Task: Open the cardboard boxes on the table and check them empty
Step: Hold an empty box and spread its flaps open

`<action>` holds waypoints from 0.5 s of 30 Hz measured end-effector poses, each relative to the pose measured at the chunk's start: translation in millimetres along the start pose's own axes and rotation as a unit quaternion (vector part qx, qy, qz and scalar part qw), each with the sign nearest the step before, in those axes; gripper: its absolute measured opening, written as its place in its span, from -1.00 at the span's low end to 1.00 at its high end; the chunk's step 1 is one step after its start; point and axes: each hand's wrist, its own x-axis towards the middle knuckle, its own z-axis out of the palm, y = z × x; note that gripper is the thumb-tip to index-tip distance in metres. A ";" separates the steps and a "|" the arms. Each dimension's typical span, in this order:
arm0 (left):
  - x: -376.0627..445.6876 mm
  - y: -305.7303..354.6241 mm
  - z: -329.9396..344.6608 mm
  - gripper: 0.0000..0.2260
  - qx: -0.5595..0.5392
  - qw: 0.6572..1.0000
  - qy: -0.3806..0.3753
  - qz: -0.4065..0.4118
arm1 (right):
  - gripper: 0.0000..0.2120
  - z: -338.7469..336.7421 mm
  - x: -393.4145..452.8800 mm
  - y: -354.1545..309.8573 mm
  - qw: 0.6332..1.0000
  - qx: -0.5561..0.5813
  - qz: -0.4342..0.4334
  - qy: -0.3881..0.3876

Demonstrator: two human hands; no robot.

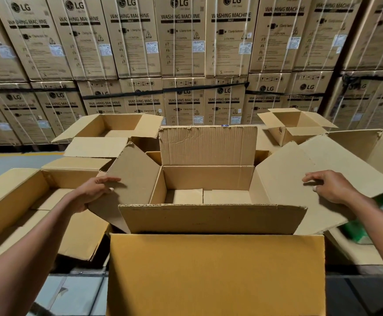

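Nearest the camera at 6 o'clock stands the open cardboard box (pixel 215 270), its long axis running 9 to 3 o'clock and its mouth facing up. At 9 o'clock the left hand (pixel 92 192) grips the left side flap (pixel 131 176), fingers (pixel 108 180) curled over its edge. At 3 o'clock the right hand (pixel 332 185) holds the right side flap (pixel 284 179) likewise. Both flaps are spread outward; the visible box floor looks bare. Other open boxes (pixel 108 128) lie from 9 to 2 o'clock.

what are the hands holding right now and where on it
Left hand grips the middle box's left side flap at its outer edge; right hand holds the right side flap.
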 end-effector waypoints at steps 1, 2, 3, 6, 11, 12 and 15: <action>0.2 -1.1 -0.8 -0.54 -0.002 1.000 -0.001 -0.004 | -0.58 1.4 0.7 1.8 1.000 -0.013 0.005 -0.001; 0.5 -3.0 -3.1 -0.54 0.000 1.000 -0.001 -0.003 | -0.58 2.5 0.8 2.9 1.000 -0.024 0.010 0.000; 0.6 -4.5 -5.1 -0.54 0.001 1.000 -0.007 -0.001 | -0.58 3.2 -0.1 2.9 0.999 -0.033 0.013 -0.001; 0.2 -9.3 -7.9 -0.52 0.008 1.000 -0.017 0.019 | -0.60 5.3 -1.8 2.2 0.999 -0.051 0.008 -0.007; -4.2 -6.5 -0.2 -0.63 0.120 0.988 0.047 0.081 | -0.63 6.1 -8.0 0.7 0.998 -0.065 0.001 -0.001; -4.1 -6.4 -0.3 -0.64 0.142 0.984 0.058 0.090 | -0.63 6.1 -9.7 -0.5 0.998 -0.069 0.001 0.001; -3.1 -5.8 0.7 -0.67 0.223 0.966 0.090 0.098 | -0.63 6.2 -14.5 -6.8 0.997 -0.077 0.012 0.011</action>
